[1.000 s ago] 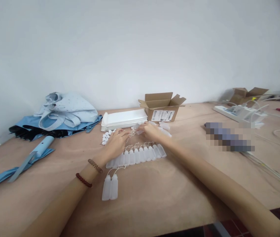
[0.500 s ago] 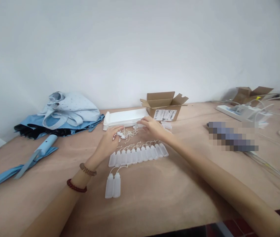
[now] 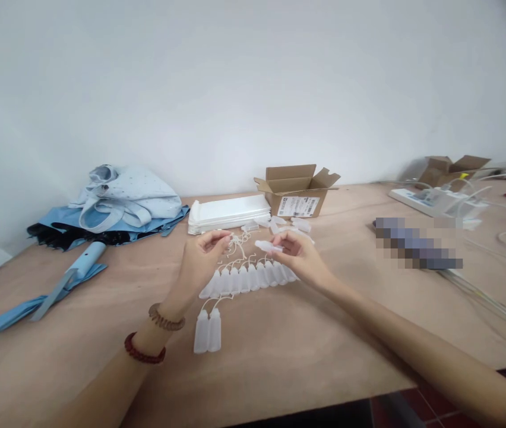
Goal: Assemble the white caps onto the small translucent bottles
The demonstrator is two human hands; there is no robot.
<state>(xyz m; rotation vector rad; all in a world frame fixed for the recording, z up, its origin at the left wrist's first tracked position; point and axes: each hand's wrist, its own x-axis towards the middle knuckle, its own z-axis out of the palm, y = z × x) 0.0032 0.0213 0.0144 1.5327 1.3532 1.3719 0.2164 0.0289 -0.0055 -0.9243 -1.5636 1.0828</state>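
My left hand (image 3: 203, 258), with two bracelets on its wrist, pinches a thin white cord (image 3: 237, 245) at the fingertips; how much of the tangle it holds is unclear. My right hand (image 3: 295, 254) grips a small translucent plastic bottle (image 3: 263, 245) on its side, the narrow neck pointing left. Below both hands stretches a row of similar bottles (image 3: 239, 280) with cords at their tops, its right end partly covered by my right hand. Two more corded bottles (image 3: 207, 331) lie side by side nearer me. Loose bottles (image 3: 301, 224) without cords lie behind my right hand.
Behind the hands are a stack of white packets (image 3: 230, 211) and an open cardboard box (image 3: 297, 199). A blue umbrella (image 3: 79, 264) and a light cloth bag (image 3: 132, 196) lie left. On the right are a pixelated object (image 3: 416, 244), a power strip (image 3: 431, 203) and cables.
My right hand has drawn back toward me from beside the packets, now holding a bottle. My left hand has moved slightly right, its fingers closing in a pinch.
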